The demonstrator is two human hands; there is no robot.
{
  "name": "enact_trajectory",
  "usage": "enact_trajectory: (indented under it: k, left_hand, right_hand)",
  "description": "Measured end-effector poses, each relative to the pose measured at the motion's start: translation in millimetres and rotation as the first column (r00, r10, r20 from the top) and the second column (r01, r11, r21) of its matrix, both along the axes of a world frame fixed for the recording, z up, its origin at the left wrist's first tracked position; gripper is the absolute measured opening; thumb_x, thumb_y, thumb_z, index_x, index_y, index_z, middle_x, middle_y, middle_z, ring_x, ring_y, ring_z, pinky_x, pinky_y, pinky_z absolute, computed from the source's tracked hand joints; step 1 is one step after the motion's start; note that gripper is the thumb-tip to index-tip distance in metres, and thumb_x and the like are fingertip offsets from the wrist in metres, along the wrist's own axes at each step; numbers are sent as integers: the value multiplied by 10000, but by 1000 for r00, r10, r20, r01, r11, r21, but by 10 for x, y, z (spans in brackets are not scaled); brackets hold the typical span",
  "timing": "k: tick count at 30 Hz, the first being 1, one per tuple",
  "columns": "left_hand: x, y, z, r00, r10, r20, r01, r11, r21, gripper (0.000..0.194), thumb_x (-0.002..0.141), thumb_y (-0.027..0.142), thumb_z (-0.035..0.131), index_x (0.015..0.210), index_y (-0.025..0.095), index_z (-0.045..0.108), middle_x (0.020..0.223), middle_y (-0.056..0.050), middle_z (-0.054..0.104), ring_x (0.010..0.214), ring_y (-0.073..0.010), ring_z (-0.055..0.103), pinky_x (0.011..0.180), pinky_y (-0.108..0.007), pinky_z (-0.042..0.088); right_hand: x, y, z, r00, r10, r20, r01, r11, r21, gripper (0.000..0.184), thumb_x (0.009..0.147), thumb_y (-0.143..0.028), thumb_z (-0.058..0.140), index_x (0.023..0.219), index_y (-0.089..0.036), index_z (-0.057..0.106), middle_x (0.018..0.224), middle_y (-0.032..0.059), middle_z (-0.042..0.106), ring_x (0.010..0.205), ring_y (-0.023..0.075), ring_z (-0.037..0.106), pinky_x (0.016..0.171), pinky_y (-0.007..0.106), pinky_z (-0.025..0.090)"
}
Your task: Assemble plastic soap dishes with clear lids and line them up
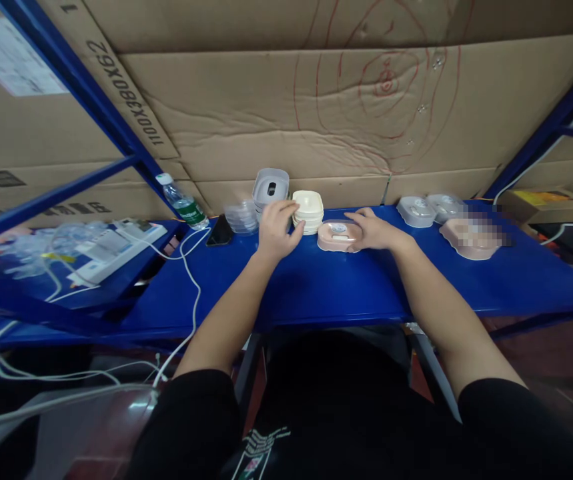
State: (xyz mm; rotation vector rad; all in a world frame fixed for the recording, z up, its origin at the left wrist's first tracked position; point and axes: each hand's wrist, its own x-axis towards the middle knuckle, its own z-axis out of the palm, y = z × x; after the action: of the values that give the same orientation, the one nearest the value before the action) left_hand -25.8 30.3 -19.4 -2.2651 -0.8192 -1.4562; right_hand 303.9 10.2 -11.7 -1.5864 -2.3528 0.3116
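My left hand (pixel 277 230) is at the left side of a short stack of cream-coloured plastic trays (pixel 309 208). Its thumb and fingers are apart, with the fingertips at the edge of the stack; whether they press on it I cannot tell. My right hand (pixel 377 230) holds the right end of a pink oval container (pixel 330 235) with a clear lid, which rests on the blue table. Behind my left hand stand grey containers (pixel 271 181), the top one with a dark slot in its base. Stacked clear lids (pixel 241 219) sit to their left.
Two grey lidded containers (pixel 416 211) and a pink one (pixel 469 240), partly pixelated, stand at the right. A black phone (pixel 219 231), a water bottle (pixel 185 205) and a white cable (pixel 197 287) lie to the left. Cardboard (pixel 246 100) backs the blue table (pixel 326 287).
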Motion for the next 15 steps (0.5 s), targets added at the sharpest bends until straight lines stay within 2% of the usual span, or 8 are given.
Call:
enact_trajectory:
  k: [3, 6, 10, 13, 15]
  left_hand:
    - [87, -63, -2, 984, -108, -143, 92, 989, -113, 412, 1004, 498, 639, 1296, 212, 692, 1279, -159, 747, 1198, -334, 704, 1050, -565, 552]
    - [155, -93, -33, 947, -200, -253, 150, 967, -206, 497, 972, 564, 694, 1310, 200, 711, 1287, -163, 738, 1205, -338, 699, 1043, -544, 570]
    - [211, -94, -109, 914, -250, -320, 176, 954, -243, 608, 943, 599, 744, 1388, 189, 697, 1359, -181, 700, 1255, -353, 686, 1073, -537, 572]
    - [241, -87, -154, 906, -271, -326, 194, 949, -249, 672, 940, 611, 753, 1463, 202, 652, 1411, -192, 680, 1312, -367, 669, 1106, -552, 563]
    - [257, -80, -167, 912, -271, -308, 204, 951, -232, 716, 941, 626, 747, 1508, 208, 616, 1464, -209, 655, 1365, -383, 645, 1135, -573, 547]
  right_hand:
    - [-41, 2, -13, 999, 45, -26, -46, 998, -40, 1211, 655, -552, 968, 1697, -223, 446, 1685, 196, 469, 1568, 460, 469, 1270, 590, 452]
    - [-56, 17, -8, 991, 111, -73, -115, 992, -58, 1073, 693, -566, 940, 1637, -250, 539, 1613, 157, 579, 1523, 435, 529, 1284, 612, 423]
    - [-31, 16, 30, 968, 158, -192, -176, 981, -77, 954, 720, -580, 920, 1564, -249, 624, 1544, 142, 651, 1439, 413, 601, 1253, 622, 451]
    - [-30, 7, 43, 927, 147, -346, -164, 986, -22, 835, 766, -538, 883, 1513, -235, 662, 1488, 146, 686, 1374, 380, 647, 1215, 603, 490]
    - [-55, 9, 43, 872, 125, -474, -110, 992, 58, 758, 784, -545, 864, 1459, -248, 690, 1449, 139, 701, 1322, 356, 679, 1180, 583, 522]
